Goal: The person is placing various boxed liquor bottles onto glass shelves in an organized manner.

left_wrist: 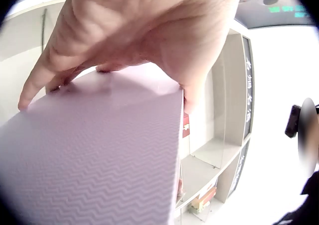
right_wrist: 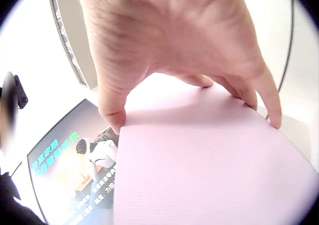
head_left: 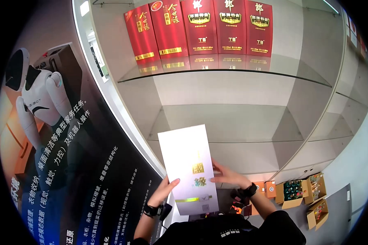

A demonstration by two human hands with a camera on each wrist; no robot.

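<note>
A tall pale box (head_left: 188, 159) with gold and green print on its face is held up in front of the person's body, tilted slightly. The left hand (head_left: 163, 192) grips its left side low down, thumb on the printed face. On the opposite side the right hand (head_left: 230, 177) holds it a little higher, its thumb also on the face. In the left wrist view, the left hand (left_wrist: 144, 31) spreads its fingers and thumb across a ridged side of the box (left_wrist: 109, 155). Similarly, the right hand (right_wrist: 184, 36) spans the box's other side (right_wrist: 199, 165) in the right wrist view.
Ahead stands a cabinet with a glass shelf (head_left: 233, 74) bearing several red boxes (head_left: 202, 28). Below is a lower glass shelf (head_left: 229, 122). A large printed banner (head_left: 69, 155) rises at left. Open cartons of bottles (head_left: 293, 192) sit on the floor at right.
</note>
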